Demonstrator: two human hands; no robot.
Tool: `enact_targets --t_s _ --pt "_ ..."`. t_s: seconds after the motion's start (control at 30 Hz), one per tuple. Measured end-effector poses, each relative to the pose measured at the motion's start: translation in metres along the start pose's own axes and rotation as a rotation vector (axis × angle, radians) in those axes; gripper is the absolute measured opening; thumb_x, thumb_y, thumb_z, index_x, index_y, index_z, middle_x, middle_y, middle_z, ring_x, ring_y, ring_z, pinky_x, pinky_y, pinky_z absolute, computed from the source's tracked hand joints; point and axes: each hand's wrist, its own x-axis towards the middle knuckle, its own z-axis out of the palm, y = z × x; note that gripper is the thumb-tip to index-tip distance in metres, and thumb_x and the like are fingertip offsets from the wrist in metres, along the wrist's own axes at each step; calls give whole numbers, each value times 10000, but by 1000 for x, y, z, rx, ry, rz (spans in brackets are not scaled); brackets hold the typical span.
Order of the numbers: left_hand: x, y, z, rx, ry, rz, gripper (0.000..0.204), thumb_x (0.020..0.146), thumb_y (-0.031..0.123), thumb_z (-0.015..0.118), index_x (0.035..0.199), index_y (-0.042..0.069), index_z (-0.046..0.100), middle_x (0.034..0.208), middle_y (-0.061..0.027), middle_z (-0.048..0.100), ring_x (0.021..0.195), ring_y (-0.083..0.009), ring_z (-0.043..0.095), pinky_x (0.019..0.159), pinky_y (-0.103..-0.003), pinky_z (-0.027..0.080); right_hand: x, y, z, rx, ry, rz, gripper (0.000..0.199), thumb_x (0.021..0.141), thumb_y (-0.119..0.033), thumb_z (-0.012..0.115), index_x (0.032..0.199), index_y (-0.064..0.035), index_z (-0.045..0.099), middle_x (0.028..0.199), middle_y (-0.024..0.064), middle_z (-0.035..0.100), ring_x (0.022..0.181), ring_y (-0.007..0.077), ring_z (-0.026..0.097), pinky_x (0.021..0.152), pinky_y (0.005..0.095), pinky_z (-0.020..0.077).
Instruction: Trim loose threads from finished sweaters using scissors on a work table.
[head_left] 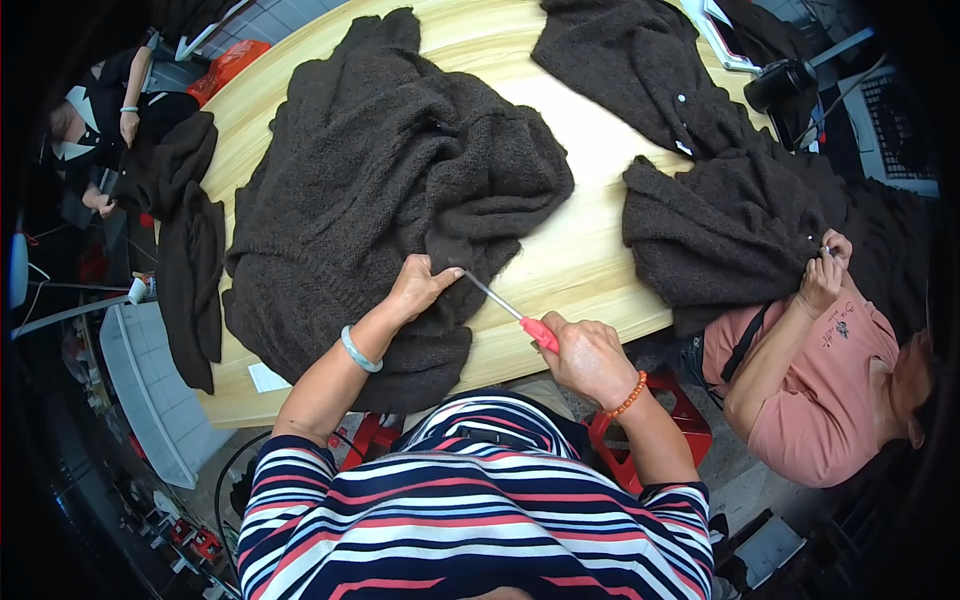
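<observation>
A large dark brown knitted garment [370, 170] lies heaped in folds on the wooden table in front of me. My left hand [423, 288], with a pale bangle on the wrist, is closed on its near right part, thumb and fingers pinching the knit. My right hand [588, 358], wearing an orange bead bracelet, grips the red handle of a slim metal-shafted tool [500, 304]. The shaft points up and left to the knit beside my left thumb. Its tip is hidden at the fabric, so I cannot tell its exact kind.
The pale wooden table [590, 240] curves around the garment. At right, a person in a pink shirt [825, 390] handles another dark knit [720, 230]. Another person [90, 120] holds dark knitwear at far left. Red stools [690, 420] and a white bin [150, 390] stand below.
</observation>
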Motion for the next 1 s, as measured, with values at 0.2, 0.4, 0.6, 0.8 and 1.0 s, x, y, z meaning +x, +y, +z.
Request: enact_targets --t_s 0.2,0.4,0.6,0.8,1.0 --pt "-3 0 -2 -715 -119 -215 223 961 64 554 1146 -54 591 1071 -127 665 910 -213 675 838 -341 576 0 -2 -1 -22 -84 -80 182 870 -209 604 977 -63 607 672 214 637 677 399 653 672 478 516" --pt "-2 -22 -13 -1025 -43 -268 231 960 138 570 1117 -27 608 1135 -171 645 1021 -285 648 906 -443 548 -5 1 1 -54 -121 -112 174 869 -200 602 958 -50 597 654 210 631 655 394 651 655 476 517" --pt "-4 -19 -5 -1090 16 -283 229 962 136 566 1107 -37 604 1142 -178 645 1020 -302 649 926 -457 542 1 -2 11 -72 -90 -164 175 862 -195 611 949 -44 596 639 205 629 637 385 653 639 469 523" --pt "-1 -29 -5 -1139 -25 -252 241 979 162 551 1122 -26 593 1158 -169 641 1025 -313 646 931 -472 537 5 -3 14 -41 -73 -224 160 861 -177 604 901 -23 586 645 218 634 640 388 663 612 477 531" --pt "-11 -14 -3 -1206 -104 -222 311 999 222 527 1184 -23 576 1197 -176 630 1098 -311 628 958 -469 519 15 -1 7 -8 18 -154 166 872 -176 594 911 -15 575 650 227 629 647 397 658 625 484 532"
